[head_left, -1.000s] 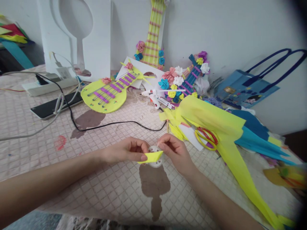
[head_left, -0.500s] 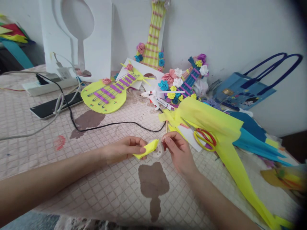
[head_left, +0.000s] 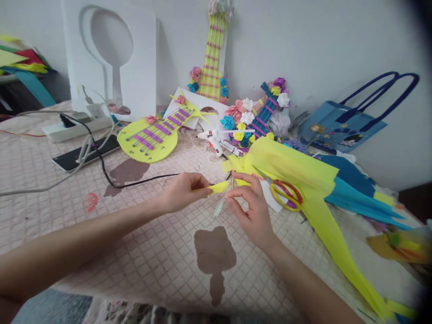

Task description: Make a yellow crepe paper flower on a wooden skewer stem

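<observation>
Between thumb and fingers, my left hand (head_left: 189,191) pinches a small folded yellow strip (head_left: 219,187) that points to the right. My right hand (head_left: 249,204) is beside it, thumb and index finger closed on the edge of a thin clear piece (head_left: 219,208), which hangs tilted over the cloth. A thin stick (head_left: 232,181) shows by the right fingers; whether they touch it I cannot tell. Right of my right hand lie scissors (head_left: 286,194) with red and yellow handles, next to yellow paper (head_left: 290,164).
Behind the hands is a white glue gun (head_left: 214,140) with a black cord (head_left: 145,180). A yellow paper instrument (head_left: 148,139), a phone (head_left: 86,153) and a power strip (head_left: 76,128) are at the left. A flowered blue instrument (head_left: 265,114) and a blue bag (head_left: 340,126) stand at the back.
The yellow strip has moved up slightly and is turned flatter in my left hand. The clear piece has tilted and now shows edge-on below my right fingertips.
</observation>
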### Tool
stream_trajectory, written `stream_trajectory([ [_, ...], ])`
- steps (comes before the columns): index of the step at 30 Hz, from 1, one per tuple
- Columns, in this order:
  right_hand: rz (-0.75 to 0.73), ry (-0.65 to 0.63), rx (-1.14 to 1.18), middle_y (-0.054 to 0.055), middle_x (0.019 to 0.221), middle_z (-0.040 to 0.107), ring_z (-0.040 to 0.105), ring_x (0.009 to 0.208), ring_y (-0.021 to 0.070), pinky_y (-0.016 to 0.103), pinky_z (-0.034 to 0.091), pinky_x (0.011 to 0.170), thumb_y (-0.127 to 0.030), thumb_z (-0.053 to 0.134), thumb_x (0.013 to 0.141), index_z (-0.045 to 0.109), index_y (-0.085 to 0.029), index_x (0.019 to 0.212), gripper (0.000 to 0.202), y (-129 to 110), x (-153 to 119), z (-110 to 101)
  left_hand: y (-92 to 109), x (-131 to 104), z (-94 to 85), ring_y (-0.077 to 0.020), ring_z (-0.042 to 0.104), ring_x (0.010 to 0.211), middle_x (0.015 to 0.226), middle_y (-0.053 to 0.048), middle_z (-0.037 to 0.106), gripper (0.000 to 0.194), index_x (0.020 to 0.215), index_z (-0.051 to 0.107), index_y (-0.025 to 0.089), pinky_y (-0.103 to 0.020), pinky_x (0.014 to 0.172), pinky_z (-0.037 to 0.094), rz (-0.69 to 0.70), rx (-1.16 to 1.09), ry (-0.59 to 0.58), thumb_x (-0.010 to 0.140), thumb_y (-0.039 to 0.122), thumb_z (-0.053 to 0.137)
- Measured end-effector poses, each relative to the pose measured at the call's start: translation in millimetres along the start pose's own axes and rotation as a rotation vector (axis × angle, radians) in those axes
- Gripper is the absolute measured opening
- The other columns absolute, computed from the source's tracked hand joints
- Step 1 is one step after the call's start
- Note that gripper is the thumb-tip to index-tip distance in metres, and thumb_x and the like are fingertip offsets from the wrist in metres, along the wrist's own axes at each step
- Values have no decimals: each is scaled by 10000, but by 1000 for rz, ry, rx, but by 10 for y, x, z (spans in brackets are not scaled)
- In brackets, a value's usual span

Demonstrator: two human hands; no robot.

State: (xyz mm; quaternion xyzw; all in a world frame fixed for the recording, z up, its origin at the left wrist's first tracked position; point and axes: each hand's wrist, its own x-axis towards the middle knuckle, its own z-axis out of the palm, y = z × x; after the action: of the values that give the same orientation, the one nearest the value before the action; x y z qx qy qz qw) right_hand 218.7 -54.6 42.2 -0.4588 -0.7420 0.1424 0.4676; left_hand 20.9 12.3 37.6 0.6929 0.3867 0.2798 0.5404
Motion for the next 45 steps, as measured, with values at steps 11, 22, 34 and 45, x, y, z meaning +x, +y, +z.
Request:
stream_trajectory([
  [11,-88,-27,-118,70,1243,488,413,1216,250,499,355,999,-169,529,859,579,-238,844,86,6,38,58,214,31,139,-100,572,595,675,-1,652,103,753,643,143,-202,557,403,169,447,134,775,228,589],
  [22,-17,-76,-2,43,937,612,546,937,186,376,438,847,-142,518,862,564,-221,850,92,64,66,127,165,4,126,-96,574,617,700,0,653,101,793,643,143,-194,561,392,196,443,90,791,220,578],
  [34,-25,-77,-22,31,867,604,542,873,182,357,434,796,-135,512,854,551,-222,834,98,76,58,147,155,20,62,-92,539,624,707,10,618,121,833,615,138,-198,571,387,166,375,-44,820,239,549],
  [45,-16,-84,-33,36,865,603,541,874,184,359,434,810,-119,514,842,554,-213,835,102,98,52,153,126,5,90,-113,578,684,772,-14,664,122,852,633,139,-211,608,407,119,410,29,798,231,575],
])
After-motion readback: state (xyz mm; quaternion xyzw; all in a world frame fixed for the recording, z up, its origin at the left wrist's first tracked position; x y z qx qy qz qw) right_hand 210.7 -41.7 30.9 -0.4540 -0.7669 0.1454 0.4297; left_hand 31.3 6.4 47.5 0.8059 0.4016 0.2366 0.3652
